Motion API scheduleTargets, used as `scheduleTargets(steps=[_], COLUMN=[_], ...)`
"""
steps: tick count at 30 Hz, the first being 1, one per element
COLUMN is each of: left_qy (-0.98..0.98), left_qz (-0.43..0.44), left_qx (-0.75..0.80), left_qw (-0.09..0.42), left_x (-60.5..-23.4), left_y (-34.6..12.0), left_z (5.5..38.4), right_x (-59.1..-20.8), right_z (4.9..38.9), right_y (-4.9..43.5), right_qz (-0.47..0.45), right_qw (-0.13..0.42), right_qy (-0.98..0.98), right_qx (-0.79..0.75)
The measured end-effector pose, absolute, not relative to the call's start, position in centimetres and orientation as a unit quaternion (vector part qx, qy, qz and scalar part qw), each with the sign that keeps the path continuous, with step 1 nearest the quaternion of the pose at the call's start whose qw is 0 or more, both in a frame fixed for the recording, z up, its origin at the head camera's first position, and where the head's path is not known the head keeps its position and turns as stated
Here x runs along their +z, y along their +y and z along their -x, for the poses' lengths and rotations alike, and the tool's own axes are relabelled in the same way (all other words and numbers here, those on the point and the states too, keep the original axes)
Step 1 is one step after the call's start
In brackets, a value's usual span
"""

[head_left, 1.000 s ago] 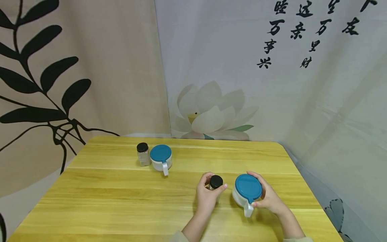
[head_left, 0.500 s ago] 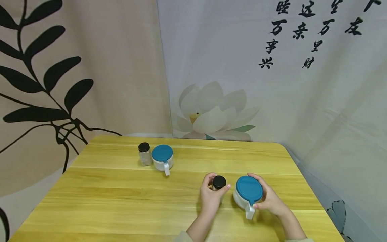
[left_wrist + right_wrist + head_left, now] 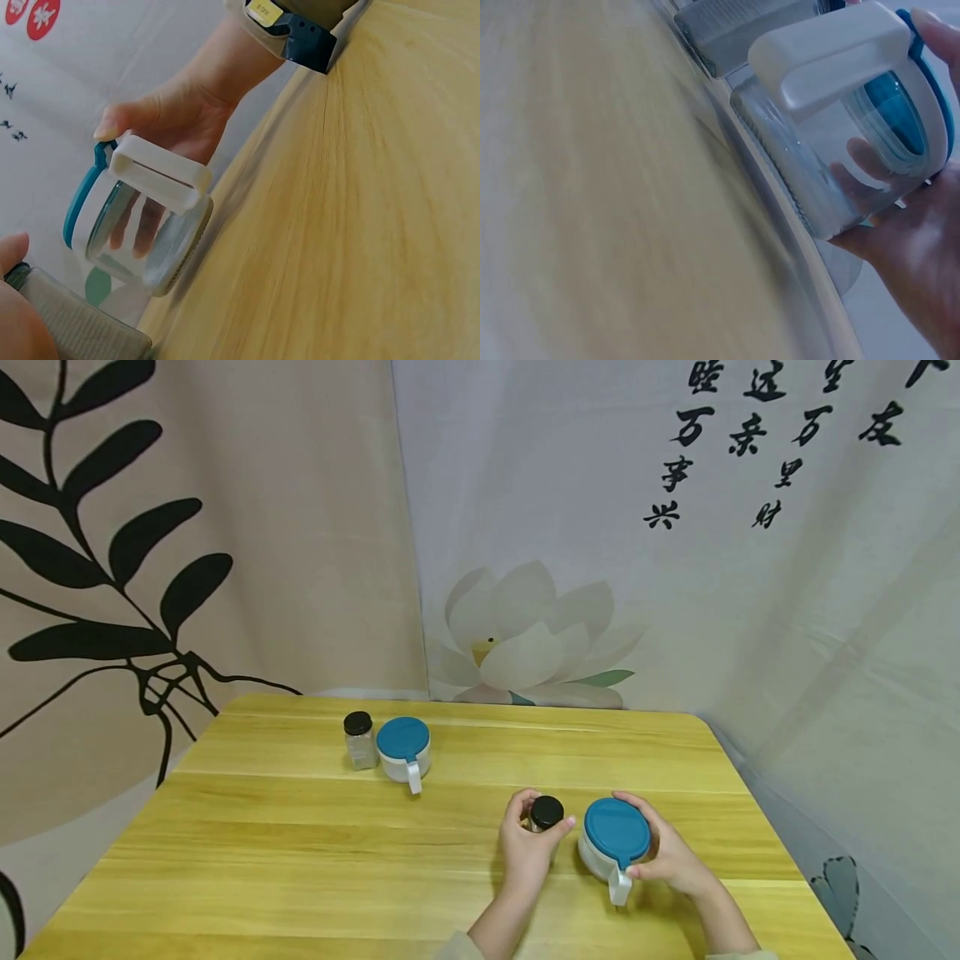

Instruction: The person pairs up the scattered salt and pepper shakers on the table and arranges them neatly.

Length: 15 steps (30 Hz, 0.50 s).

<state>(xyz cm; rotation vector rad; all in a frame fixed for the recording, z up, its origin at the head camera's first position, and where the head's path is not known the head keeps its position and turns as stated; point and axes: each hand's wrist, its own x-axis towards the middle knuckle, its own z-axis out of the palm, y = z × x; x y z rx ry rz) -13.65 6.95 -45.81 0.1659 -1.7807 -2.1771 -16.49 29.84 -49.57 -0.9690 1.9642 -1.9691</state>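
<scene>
In the head view my left hand [image 3: 523, 853] grips a small clear spice jar [image 3: 547, 812] with a black lid, fingers and thumb around its sides. To its right, my right hand [image 3: 670, 856] holds a seasoning jar with a blue lid [image 3: 617, 829] and a white handle, thumb by the lid's tab. The left wrist view shows this jar's clear body [image 3: 124, 244] with fingers visible through it, its base close over the table. White granules cover the bottom of the seasoning jar [image 3: 810, 161] in the right wrist view. The two jars stand a short way apart.
A second black-lidded jar [image 3: 360, 747] stands beside another blue-lidded seasoning jar [image 3: 403, 743] at the back left of the wooden table [image 3: 300, 860]. Behind the table hangs a printed curtain [image 3: 555, 510] with a lotus and writing.
My left hand has shifted slightly right with the spice jar, partly along with a small turn of the head view. The right hand keeps its hold on the seasoning jar.
</scene>
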Motion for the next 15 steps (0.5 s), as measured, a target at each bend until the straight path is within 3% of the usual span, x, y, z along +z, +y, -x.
scheduleTargets(steps=[6, 15], left_qy=[-0.623, -0.622], left_qz=[-0.06, -0.055], left_qx=[-0.764, -0.763], left_qw=[0.159, 0.165], left_x=[-47.9, -48.2], left_y=[7.5, 7.9], left_z=[14.7, 14.4], right_x=[-49.8, -50.2], right_z=[16.7, 16.9], right_y=[29.9, 30.0], right_qz=[0.325, 0.326], right_qw=[0.101, 0.107], right_qy=[0.659, 0.654], right_qx=[-0.67, -0.675])
